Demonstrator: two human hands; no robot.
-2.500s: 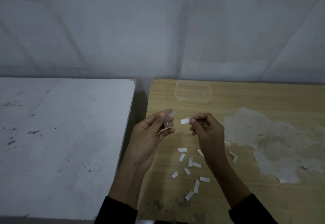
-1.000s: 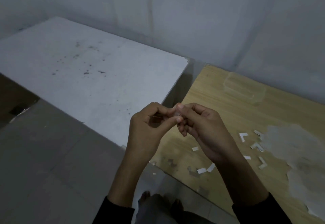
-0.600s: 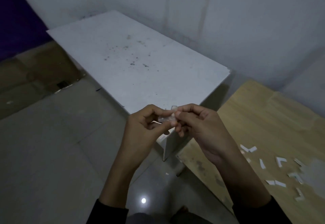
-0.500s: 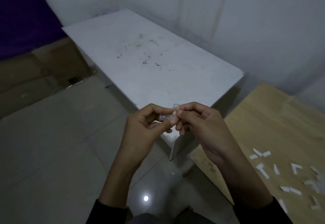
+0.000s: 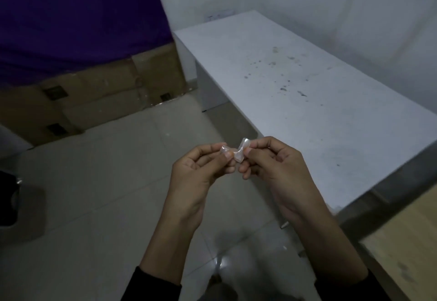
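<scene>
In the head view we observe the left hand (image 5: 201, 168) and the right hand (image 5: 272, 166) raised side by side in front of the near long edge of the white, dark-speckled rectangular table (image 5: 307, 92), over the floor rather than over the tabletop. Between the two hands we find a small, transparent, crumpled plastic strip (image 5: 238, 150). The left hand pinches its left end between thumb and forefinger, with the remaining fingers curled beneath. The right hand pinches its right part in the same way, and a short free end of the strip stands up just above the right forefinger. The fingertips of the two hands nearly meet at the strip, and the strip touches nothing else. We cannot tell what the strip contains, if anything. Both forearms end in dark sleeves (image 5: 153, 286) at the lower edge of the view. The pale tiled floor (image 5: 94, 194) extends left of the white table. Brown taped cardboard boxes (image 5: 106, 92) stand on that floor beyond the table's far left end, under a purple cloth (image 5: 71, 17). A light wooden tabletop corner (image 5: 406, 241) lies just past the white table's near right end.
</scene>
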